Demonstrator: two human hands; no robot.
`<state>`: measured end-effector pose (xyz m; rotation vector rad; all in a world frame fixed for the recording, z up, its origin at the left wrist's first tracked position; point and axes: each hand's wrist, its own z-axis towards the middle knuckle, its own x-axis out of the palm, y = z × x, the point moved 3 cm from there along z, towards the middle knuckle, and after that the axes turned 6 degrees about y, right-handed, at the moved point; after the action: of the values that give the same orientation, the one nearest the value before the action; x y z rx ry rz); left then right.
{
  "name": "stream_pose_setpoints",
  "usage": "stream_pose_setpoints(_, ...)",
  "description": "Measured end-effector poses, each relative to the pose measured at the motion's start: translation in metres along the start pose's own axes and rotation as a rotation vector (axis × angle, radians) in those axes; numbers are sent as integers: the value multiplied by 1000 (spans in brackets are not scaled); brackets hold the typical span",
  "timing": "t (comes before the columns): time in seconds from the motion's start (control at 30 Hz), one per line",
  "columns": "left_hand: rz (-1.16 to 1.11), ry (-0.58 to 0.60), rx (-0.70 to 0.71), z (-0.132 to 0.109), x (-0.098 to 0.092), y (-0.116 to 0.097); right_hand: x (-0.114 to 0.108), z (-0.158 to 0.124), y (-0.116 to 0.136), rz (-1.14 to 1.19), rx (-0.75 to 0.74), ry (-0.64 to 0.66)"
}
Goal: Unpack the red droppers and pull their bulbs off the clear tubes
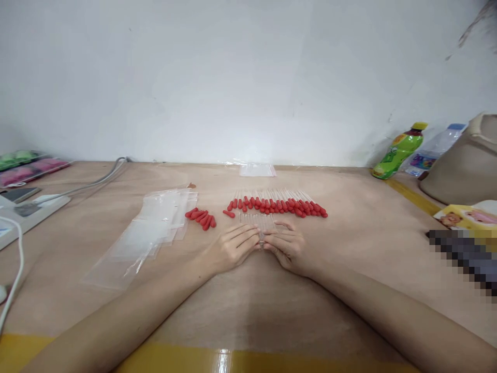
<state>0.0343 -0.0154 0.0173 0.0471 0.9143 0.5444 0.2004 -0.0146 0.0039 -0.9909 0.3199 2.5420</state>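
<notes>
Close together at the middle of the table, my left hand [238, 243] and my right hand [288, 247] have their fingers closed around slim clear glass tubes [265, 223]. The tubes point away from me; fingers hide part of them. Just beyond lies a row of glass droppers [277, 205] with red rubber bulbs toward me and thin tubes toward the wall. To the left of my left hand is a small heap of loose red rubber bulbs [202, 217]. One single red bulb [229, 213] lies between heap and row.
Clear zip bags [155, 223] overlap on the left, with another bag [257, 170] by the wall. A power strip [34, 215] and cables are far left. On the right stand a green bottle [399, 153], a clear bottle [433, 150] and a beige container [462, 166].
</notes>
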Motion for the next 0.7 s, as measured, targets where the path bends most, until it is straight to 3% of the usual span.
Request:
stream_pose_setpoints(0.5,-41,59,-91,-3,-1,2,-14,0,2,-212,-246,58)
stream_pose_setpoints(0.7,-20,33,-77,-1,-4,0,-18,-7,-2,-164,-233,62)
